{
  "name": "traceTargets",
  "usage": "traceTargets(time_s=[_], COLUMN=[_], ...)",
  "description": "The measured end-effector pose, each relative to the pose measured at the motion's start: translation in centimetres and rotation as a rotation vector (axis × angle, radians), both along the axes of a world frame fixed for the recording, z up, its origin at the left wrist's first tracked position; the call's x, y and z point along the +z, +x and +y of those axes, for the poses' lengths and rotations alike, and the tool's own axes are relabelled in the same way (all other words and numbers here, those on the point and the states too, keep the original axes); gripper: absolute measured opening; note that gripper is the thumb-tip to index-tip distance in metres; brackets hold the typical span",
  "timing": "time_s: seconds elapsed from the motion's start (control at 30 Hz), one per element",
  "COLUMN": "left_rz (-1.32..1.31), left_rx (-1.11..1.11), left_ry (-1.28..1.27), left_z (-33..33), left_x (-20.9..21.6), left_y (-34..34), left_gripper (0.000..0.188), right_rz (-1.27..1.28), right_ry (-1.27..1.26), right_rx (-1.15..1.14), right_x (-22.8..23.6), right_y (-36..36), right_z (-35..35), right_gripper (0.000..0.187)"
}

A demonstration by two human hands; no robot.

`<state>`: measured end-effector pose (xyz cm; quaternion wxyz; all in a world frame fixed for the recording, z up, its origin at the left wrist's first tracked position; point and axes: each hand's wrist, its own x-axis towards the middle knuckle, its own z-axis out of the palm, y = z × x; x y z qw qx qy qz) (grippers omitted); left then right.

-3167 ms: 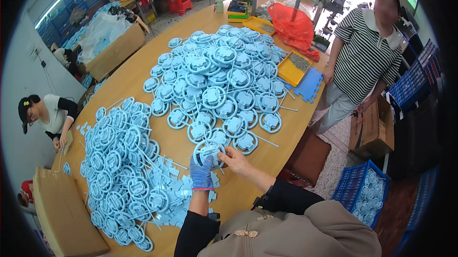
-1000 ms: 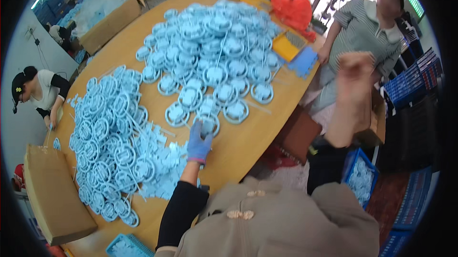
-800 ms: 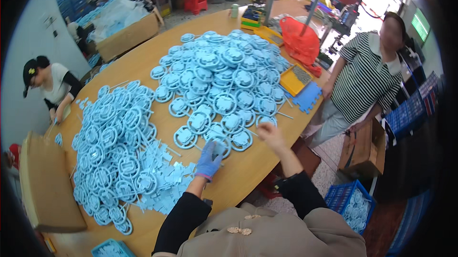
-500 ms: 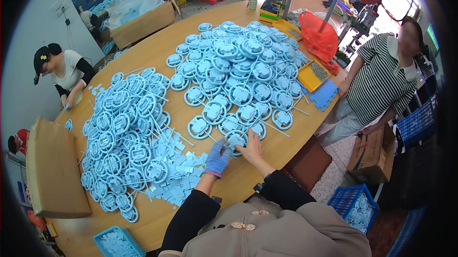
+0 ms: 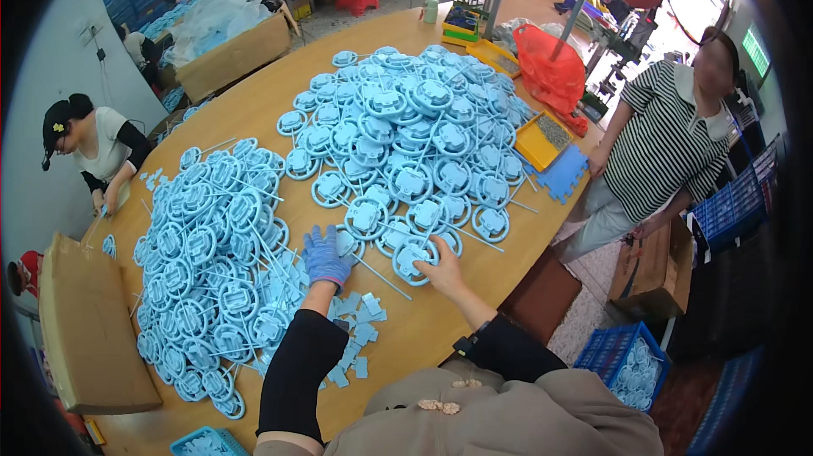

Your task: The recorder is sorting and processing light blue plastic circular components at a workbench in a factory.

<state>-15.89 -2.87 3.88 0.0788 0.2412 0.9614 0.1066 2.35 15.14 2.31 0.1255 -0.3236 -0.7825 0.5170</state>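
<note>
My left hand [image 5: 327, 259], in a blue-grey glove, is held over the table with its fingers stretched and slightly apart. It is empty, close to a light blue ring-shaped plastic part [image 5: 348, 243] with a blocky centre and a thin rod. My bare right hand [image 5: 445, 273] pinches the right rim of another such ring-shaped part [image 5: 415, 260] at the near edge of the large pile [image 5: 381, 117]. Small flat light blue plates [image 5: 366, 312] lie scattered below my left hand and forearm, which hides some of them.
A second heap of ring parts [image 5: 212, 261] covers the table's left. A yellow tray of small metal pieces [image 5: 542, 143] sits at the right on a blue mat [image 5: 566, 175]. One person [image 5: 669, 134] stands at the right; another [image 5: 106, 138] works at the left. A cardboard box [image 5: 93, 329] flanks the table.
My left hand has moved left, away from the right hand, and its fingers have straightened. My right hand has shifted slightly and stays on the ring-shaped part. The view has shifted slightly.
</note>
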Motion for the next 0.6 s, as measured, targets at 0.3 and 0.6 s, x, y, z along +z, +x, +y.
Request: traceTargets(time_s=[0.3, 0.6], left_rz=[-0.125, -0.170], left_rx=[-0.221, -0.477], left_ry=[-0.007, 0.092], left_z=[0.8, -0.7], left_x=[-0.1, 1.6], left_y=[-2.8, -4.7], left_gripper=[0.084, 0.087], right_rz=[0.134, -0.045], right_ry=[0.320, 0.462], right_rx=[-0.027, 0.105], right_x=[5.3, 2.6], right_y=[-9.2, -11.0], right_z=[4.0, 5.4], right_gripper=[0.060, 0.060])
